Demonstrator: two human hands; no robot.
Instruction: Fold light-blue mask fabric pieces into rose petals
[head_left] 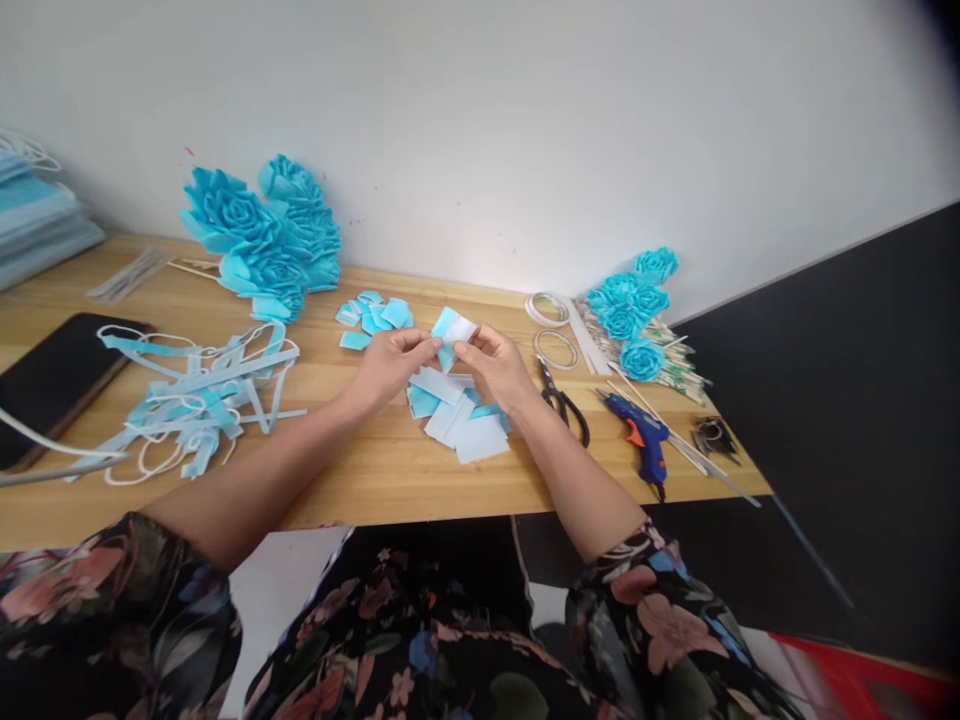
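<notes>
Between my fingertips is a small blue and white piece of mask fabric [448, 324], folded or overlapped where the two colours meet. My left hand [394, 362] pinches its left side and my right hand [496, 365] pinches the right. Just below lies a loose pile of white and blue cut rectangles [469, 432] on the wooden table [337, 470]. Behind my left hand, several small blue trimmed pieces [382, 314] are scattered. Black-handled scissors [562, 405] rest beside my right forearm, partly hidden by it.
Blue fabric roses [255, 230] stand at the back left, smaller ones [630, 300] at the right. Tape rolls [547, 310], a blue glue gun [641, 435] and sticks lie right. A phone [60, 375], mask straps and strips [202, 390], and stacked masks [37, 220] occupy the left.
</notes>
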